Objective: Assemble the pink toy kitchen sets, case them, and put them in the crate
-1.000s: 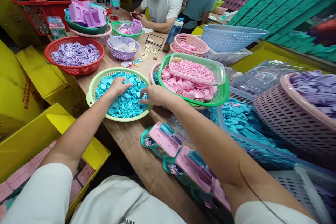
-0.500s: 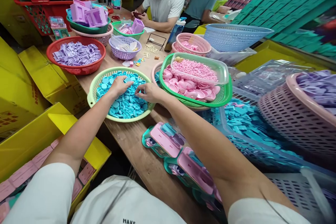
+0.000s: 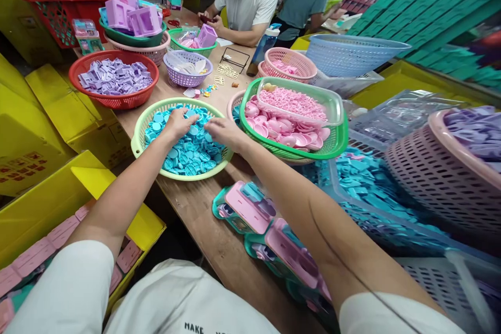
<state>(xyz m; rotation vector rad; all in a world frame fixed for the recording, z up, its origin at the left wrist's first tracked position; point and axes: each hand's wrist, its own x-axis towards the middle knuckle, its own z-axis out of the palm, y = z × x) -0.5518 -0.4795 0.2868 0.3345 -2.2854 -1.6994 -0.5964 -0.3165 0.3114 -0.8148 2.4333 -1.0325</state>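
Observation:
Both my hands reach into a light green basket (image 3: 136,140) filled with blue round plastic pieces (image 3: 188,155). My left hand (image 3: 177,122) lies on the far side of the pile, its fingers curled down around some pieces. My right hand (image 3: 221,131) is just beside it, its fingertips pinched together and pointing left at the pile; what they pinch is too small to name. The two hands nearly touch. Pink and teal toy cases (image 3: 246,209) lie on the wooden table (image 3: 199,214) under my right forearm.
A green basket (image 3: 337,141) of pink cups carries a clear tray (image 3: 332,107) of pink bits. A red basket (image 3: 117,103) holds purple parts. A large pink basket (image 3: 430,182) stands right, yellow boxes (image 3: 43,203) left. Two people (image 3: 250,5) sit at the far end.
My hands have shifted toward the far side of the blue pile and drawn closer together. The right hand's fingers have gone from spread on the pieces to pinched.

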